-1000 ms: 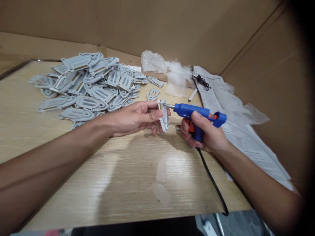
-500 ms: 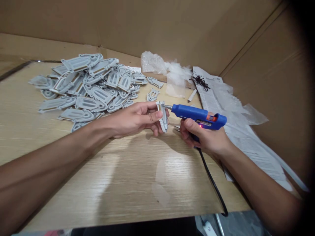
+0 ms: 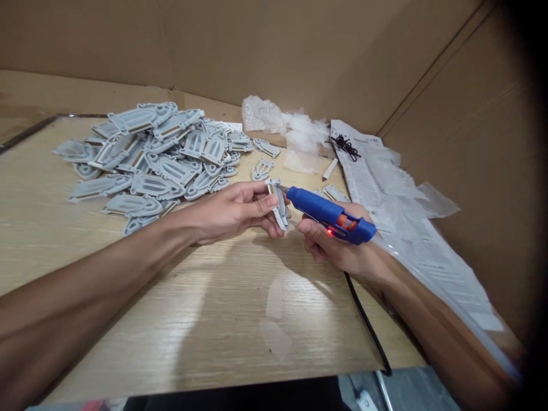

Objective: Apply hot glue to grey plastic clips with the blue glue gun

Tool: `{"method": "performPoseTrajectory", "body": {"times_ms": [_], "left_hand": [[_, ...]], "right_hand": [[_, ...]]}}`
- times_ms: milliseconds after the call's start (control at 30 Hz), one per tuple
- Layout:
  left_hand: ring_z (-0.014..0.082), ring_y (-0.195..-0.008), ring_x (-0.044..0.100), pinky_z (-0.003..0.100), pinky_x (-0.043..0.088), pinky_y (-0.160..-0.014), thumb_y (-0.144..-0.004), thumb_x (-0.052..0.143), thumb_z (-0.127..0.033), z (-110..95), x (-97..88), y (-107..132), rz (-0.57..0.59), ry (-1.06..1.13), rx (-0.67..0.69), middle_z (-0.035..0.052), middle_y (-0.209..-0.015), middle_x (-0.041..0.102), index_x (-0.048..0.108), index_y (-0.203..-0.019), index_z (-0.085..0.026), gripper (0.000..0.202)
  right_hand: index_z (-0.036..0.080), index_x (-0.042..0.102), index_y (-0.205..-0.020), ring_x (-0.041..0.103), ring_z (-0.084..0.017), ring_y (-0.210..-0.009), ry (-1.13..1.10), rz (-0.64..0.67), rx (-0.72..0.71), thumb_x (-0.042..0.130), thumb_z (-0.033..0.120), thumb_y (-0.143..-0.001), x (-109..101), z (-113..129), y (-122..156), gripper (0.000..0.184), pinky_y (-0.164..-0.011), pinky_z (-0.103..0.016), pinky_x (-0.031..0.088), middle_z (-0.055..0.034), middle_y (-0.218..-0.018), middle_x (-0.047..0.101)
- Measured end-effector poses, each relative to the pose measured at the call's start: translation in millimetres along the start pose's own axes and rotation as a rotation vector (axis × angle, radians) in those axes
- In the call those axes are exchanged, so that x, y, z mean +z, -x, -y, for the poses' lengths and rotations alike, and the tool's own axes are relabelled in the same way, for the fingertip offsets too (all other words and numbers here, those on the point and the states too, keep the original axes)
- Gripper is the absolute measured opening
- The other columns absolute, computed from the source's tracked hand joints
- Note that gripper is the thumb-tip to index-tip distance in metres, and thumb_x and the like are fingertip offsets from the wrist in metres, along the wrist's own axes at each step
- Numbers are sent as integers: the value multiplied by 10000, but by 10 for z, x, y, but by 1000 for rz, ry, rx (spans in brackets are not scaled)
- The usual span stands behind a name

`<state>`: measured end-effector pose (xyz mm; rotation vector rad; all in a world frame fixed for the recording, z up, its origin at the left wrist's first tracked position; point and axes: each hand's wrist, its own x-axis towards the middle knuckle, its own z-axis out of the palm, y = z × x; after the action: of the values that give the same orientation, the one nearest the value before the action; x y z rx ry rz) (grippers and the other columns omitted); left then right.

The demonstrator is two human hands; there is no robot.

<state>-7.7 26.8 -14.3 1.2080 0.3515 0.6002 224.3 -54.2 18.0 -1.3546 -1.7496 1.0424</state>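
My left hand (image 3: pixel 240 208) pinches a small grey plastic part (image 3: pixel 280 211) between thumb and fingers, holding it on edge above the table. My right hand (image 3: pixel 338 242) is wrapped round a blue hot glue gun (image 3: pixel 327 211), which has a glowing red light and an orange piece in its side opening. The gun's metal nozzle meets the upper end of the grey part; whether it touches cannot be made out. Left of the hands lies a big heap of similar grey parts (image 3: pixel 156 177). Two more loose parts, one an open frame (image 3: pixel 262 169), lie just beyond my left hand.
Crumpled clear plastic wrap (image 3: pixel 302 145) lies at the back beside a short white stick (image 3: pixel 330 169). Printed paper sheets (image 3: pixel 432 251) with a dark tangled cord (image 3: pixel 346 147) run along the right. A black cable (image 3: pixel 368 325) drops over the front edge. Cardboard walls (image 3: pixel 265 51) enclose the table.
The glue gun has turned, its rear end swinging down and toward me, with its nozzle still at the part's upper end. A grey part behind the gun now shows. The view has shifted slightly.
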Motion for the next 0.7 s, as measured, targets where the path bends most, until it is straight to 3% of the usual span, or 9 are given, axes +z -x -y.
{"method": "performPoseTrajectory", "body": {"times_ms": [100, 233, 300, 400, 567, 633, 700], "left_hand": [[179, -855, 765, 303, 634, -842, -1005, 748, -433, -11, 5, 6, -8, 22, -3, 131, -954, 759, 672, -1039, -112, 332], [187, -865, 770, 299, 636, -833, -1041, 693, -393, -42, 23, 25, 23, 35, -13, 137, -975, 753, 661, -1085, -102, 297], [198, -892, 771, 298, 633, -831, -1044, 685, -376, -52, 25, 32, 36, 29, -26, 143, -996, 749, 661, -1098, -101, 282], [201, -908, 766, 292, 628, -826, -1038, 693, -363, -52, 11, 41, 44, 36, -44, 142, -1012, 743, 656, -1122, -109, 270], [200, -894, 754, 290, 607, -794, -1059, 649, -377, -43, -9, 61, 71, 15, -66, 130, -994, 722, 654, -1090, -117, 262], [168, -848, 717, 262, 572, -764, -1058, 651, -393, -57, 6, 72, 92, -34, -91, 119, -966, 711, 665, -1070, -116, 278], [138, -814, 668, 244, 535, -754, -1057, 653, -418, -83, 34, 82, 103, -94, -123, 112, -952, 702, 671, -1071, -115, 304]], "right_hand": [[216, 683, -823, 531, -131, -511, 137, -109, -70, 831, 619, -906, 19, -87, 13, 437, -508, -272, 394, 8, -578, 603], [220, 650, -822, 454, -117, -591, 366, -409, -247, 857, 527, -910, -28, -191, 2, 381, -598, -283, 405, 11, -676, 602], [223, 643, -832, 451, -121, -606, 395, -545, -254, 828, 528, -935, -74, -211, -24, 371, -609, -285, 409, 11, -695, 598], [221, 660, -832, 504, -131, -593, 339, -610, -188, 820, 538, -929, -126, -209, -92, 369, -603, -291, 437, 12, -674, 608], [213, 635, -871, 609, -126, -612, -144, -591, -57, 906, 440, -839, -158, -156, -230, 355, -568, -258, 497, 5, -785, 681], [213, 609, -851, 736, -153, -792, -440, -484, -28, 950, 375, -785, -169, -116, -257, 383, -682, -242, 591, -17, -947, 751], [211, 592, -836, 789, -205, -1090, -722, -351, -3, 968, 304, -754, -173, -67, -258, 396, -914, -255, 646, -38, -1144, 787]]}}
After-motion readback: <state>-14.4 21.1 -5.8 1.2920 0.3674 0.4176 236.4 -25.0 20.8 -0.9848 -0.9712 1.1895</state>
